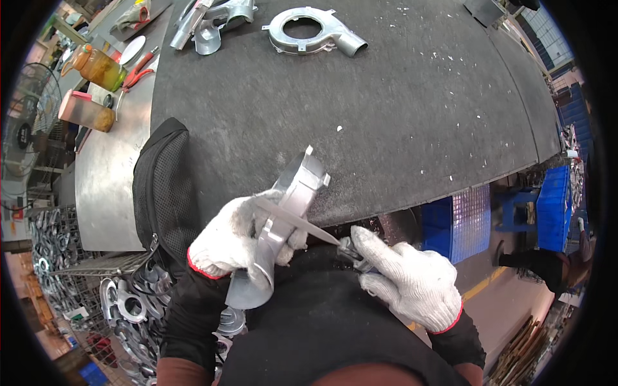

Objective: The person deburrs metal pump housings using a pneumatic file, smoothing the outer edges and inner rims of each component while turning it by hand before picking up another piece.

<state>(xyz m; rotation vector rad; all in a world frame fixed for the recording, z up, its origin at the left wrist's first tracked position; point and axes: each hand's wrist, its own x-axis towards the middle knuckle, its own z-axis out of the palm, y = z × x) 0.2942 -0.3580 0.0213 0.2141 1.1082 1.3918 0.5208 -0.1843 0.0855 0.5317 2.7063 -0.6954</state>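
My left hand [232, 237], in a white knitted glove with a red cuff, is wrapped round a silvery cast-metal housing [281, 231]. The part is tilted, with its curved spout end toward my body and its tabbed end toward the table. In my right hand [415, 280], gloved the same way, is the grip end of a flat metal file [312, 229]. The file's blade lies across the housing near the left fingers, apparently touching its edge. Both hands are just off the table's near edge, over my lap; some left fingertips are hidden behind the housing.
Housings lie at the far side of the dark table: a ring-shaped one [328, 29] and stacked ones [235, 11]. A black mesh bag [164, 186], red-handled pliers [137, 76] and two bottles [96, 67] are leftward. Wire bins hold castings [132, 312]. Blue crates [553, 212] and another person [547, 264] are right.
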